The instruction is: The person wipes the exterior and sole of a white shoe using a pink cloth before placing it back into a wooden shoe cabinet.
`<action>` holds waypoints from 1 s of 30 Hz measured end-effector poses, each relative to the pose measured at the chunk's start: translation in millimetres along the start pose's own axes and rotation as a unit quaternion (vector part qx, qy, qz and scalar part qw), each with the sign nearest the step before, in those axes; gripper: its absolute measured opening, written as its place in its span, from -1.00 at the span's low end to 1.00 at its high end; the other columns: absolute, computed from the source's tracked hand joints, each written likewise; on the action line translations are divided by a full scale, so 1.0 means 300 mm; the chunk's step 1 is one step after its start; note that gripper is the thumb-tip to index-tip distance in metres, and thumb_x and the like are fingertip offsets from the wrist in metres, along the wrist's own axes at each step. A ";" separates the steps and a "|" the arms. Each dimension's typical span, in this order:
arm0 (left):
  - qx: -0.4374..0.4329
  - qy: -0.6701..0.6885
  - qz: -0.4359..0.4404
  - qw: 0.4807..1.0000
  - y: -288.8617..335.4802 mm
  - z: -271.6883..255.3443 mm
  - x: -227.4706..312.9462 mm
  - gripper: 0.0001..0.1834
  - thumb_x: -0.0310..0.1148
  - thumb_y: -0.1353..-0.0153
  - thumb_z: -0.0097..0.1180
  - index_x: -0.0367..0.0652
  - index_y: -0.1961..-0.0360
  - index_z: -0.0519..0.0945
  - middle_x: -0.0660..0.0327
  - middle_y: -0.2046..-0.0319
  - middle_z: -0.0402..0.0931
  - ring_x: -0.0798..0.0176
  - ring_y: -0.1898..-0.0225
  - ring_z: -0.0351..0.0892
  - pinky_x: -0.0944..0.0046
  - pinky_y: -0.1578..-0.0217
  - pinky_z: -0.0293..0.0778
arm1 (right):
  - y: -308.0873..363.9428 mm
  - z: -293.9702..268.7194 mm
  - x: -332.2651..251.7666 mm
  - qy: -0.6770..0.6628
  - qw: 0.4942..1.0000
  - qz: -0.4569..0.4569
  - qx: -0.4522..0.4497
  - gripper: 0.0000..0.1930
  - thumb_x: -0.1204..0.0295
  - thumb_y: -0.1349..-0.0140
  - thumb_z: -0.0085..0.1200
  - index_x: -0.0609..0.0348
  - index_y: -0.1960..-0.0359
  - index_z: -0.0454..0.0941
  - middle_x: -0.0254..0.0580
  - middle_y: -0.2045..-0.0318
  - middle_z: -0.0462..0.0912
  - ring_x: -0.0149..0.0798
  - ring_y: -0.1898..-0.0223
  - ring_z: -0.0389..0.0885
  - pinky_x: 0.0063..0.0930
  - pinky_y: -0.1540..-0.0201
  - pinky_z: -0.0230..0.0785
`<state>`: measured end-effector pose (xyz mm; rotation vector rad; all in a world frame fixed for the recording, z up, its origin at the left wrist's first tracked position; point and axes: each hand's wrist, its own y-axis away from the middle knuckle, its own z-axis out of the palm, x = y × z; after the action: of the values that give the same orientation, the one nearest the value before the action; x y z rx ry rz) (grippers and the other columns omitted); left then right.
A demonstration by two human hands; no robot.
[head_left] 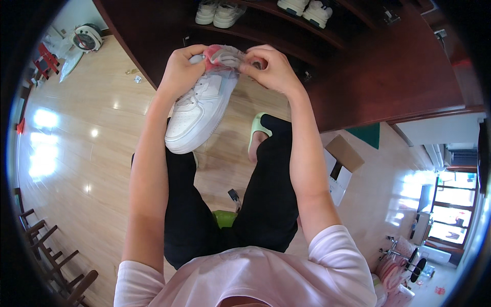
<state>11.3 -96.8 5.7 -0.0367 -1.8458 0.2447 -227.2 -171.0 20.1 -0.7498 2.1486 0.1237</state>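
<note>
Beyond white sneaker (197, 117), dark cabinet (276, 30) (open)

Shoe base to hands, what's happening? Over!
Left hand gripping pink-grey bundle. Right hand pinching its right end. White sneaker below, toe toward wearer. Dark shoe cabinet just beyond.

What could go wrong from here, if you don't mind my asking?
The white sneaker might slip and drop toward the floor: the left hand is up by its opening, and no hand supports the toe. If the right hand tugs the pink-and-grey bundle hard, the sneaker could swing. Knuckles might also knock the open dark cabinet beyond the hands.
</note>
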 end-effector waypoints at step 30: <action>0.047 0.005 -0.036 0.998 -0.018 0.070 0.025 -0.64 -0.12 -0.41 0.19 -0.27 0.16 0.68 0.38 0.33 0.61 0.52 0.29 0.46 0.44 0.22 0.40 | 0.050 -0.133 0.006 -0.516 0.844 0.143 0.034 -0.66 0.11 -0.32 0.29 0.10 0.09 0.65 -0.29 0.22 0.72 -0.38 0.24 0.67 -0.43 0.12 0.55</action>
<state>-10.3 -104.1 8.3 0.0932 -1.8198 0.2789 -263.8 -172.8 42.1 -0.1940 1.1840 0.4867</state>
